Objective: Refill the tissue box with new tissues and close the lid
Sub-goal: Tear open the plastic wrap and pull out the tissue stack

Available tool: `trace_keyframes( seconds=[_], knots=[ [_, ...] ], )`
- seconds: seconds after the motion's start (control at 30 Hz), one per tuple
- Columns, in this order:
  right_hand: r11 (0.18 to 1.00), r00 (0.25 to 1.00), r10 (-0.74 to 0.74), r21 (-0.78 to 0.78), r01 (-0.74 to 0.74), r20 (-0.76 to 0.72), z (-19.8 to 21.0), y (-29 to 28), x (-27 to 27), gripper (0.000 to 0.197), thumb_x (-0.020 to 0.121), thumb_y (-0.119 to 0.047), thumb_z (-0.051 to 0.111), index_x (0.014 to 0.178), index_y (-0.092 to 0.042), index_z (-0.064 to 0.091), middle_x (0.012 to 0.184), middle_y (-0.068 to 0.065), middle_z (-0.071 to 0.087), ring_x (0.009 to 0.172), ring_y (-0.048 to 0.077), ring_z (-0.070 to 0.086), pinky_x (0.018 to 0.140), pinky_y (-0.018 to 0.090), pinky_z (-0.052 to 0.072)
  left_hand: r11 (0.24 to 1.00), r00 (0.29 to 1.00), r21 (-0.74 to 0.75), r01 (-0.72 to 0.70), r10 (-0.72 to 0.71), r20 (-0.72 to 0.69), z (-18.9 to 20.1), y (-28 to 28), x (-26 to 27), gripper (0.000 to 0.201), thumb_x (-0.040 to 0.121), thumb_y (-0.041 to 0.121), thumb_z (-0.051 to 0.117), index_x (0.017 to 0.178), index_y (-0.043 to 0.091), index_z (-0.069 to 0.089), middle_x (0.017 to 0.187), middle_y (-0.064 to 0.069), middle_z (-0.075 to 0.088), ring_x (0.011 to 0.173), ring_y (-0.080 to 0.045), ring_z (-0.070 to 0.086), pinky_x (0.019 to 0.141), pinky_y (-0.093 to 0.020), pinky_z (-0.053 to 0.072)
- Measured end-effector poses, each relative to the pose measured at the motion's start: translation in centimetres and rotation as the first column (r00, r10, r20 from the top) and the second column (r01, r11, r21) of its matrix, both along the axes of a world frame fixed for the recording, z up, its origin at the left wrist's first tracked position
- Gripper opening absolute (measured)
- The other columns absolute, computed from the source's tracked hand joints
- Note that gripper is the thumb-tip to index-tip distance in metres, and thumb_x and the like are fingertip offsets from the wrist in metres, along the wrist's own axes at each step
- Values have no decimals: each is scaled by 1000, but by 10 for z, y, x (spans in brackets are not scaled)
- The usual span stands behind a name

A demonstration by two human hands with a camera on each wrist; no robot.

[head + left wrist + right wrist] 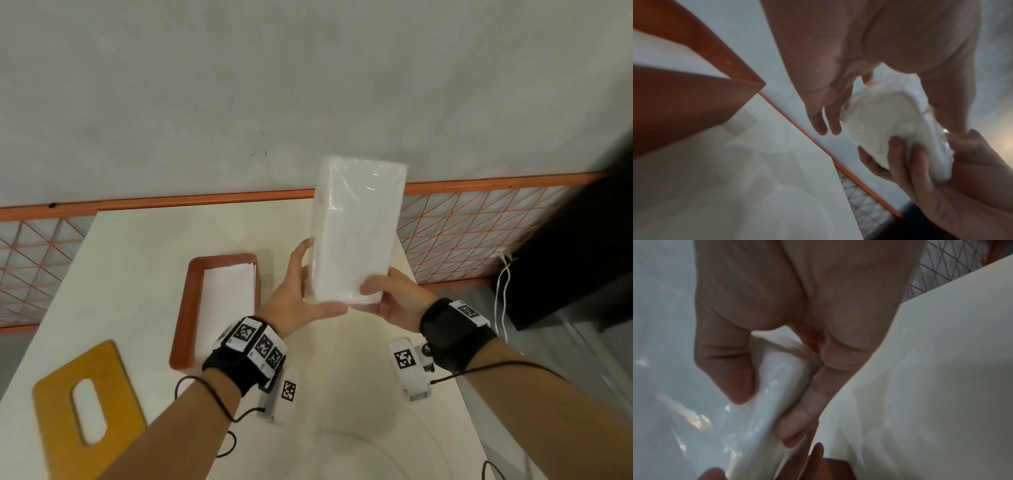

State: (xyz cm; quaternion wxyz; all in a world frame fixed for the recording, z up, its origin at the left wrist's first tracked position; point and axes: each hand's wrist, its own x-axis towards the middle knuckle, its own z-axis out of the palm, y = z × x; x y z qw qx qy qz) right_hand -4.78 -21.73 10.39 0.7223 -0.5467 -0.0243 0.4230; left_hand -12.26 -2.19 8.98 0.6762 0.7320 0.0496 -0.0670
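A white tissue pack (356, 233) in clear plastic wrap stands upright in the air above the table, and both hands hold it at its lower end. My left hand (298, 294) grips the lower left corner, thumb across the bottom edge. My right hand (390, 294) pinches the lower right corner, thumb on the front, fingers behind. The wrist views show the same pack (879, 116) (777, 386) between the fingers. To the left on the table lies the open orange-brown tissue box (186, 308) (684, 97), white inside. Its yellow lid (113, 377) with an oval slot lies flat at the front left.
The white table (137, 246) ends at an orange wire-mesh fence (462, 233) below a grey wall. A dark object (582, 257) and white cables (501, 294) are off the table's right side.
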Motion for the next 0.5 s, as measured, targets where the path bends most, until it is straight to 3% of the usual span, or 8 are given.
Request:
trace_keyframes(
  seconds=[0.07,0.13,0.2,0.27,0.33,0.4,0.5],
  knots=[
    [999,996,-42,9,43,-75,11,-1,-17,36,81,6,55,112,-7,65,114,13,72,98,27,72,78,32,61,999,999,49,6,-7,32,9,1,-17,114,58,36,90,127,73,7,147,13,37,129,-9,47,106,-35,43],
    [997,985,-82,1,83,-155,19,0,-32,29,85,4,53,113,-1,62,107,15,74,90,31,73,76,31,62,989,994,151,-8,-9,112,18,4,-33,115,56,49,86,128,74,0,155,22,9,139,-9,29,112,-37,34],
    [994,973,-112,-30,108,-202,27,2,-46,34,86,-2,55,121,0,57,106,18,73,85,33,74,76,29,61,955,978,298,9,-71,198,27,7,-45,111,56,58,81,129,75,-1,157,25,-15,144,5,5,115,-35,28],
    [995,970,-91,-48,82,-226,33,5,-62,43,85,-11,58,127,-2,54,107,20,70,84,35,73,77,29,59,912,962,405,62,-163,220,34,9,-56,98,61,58,76,133,70,10,158,22,-20,128,31,-6,112,-26,26],
    [995,974,-36,-99,14,-225,35,7,-74,50,83,-24,62,127,-4,53,105,21,68,83,37,71,70,30,62,908,960,409,87,-186,210,36,12,-62,81,71,49,75,135,62,28,160,20,-14,121,38,-1,106,-13,26],
    [968,984,37,-240,-79,-176,38,10,-87,59,83,-44,61,125,-4,57,103,22,66,79,37,69,63,31,58,943,977,324,71,-131,168,37,14,-71,62,78,40,75,131,53,45,161,17,-1,129,30,12,97,-7,28],
    [836,990,126,-530,-143,-67,42,16,-101,75,81,-70,49,116,-5,63,100,21,66,77,38,66,70,35,57,961,997,275,22,-40,62,34,12,-84,44,83,39,71,124,44,55,159,7,19,144,-5,24,102,-21,29]
  ],
)
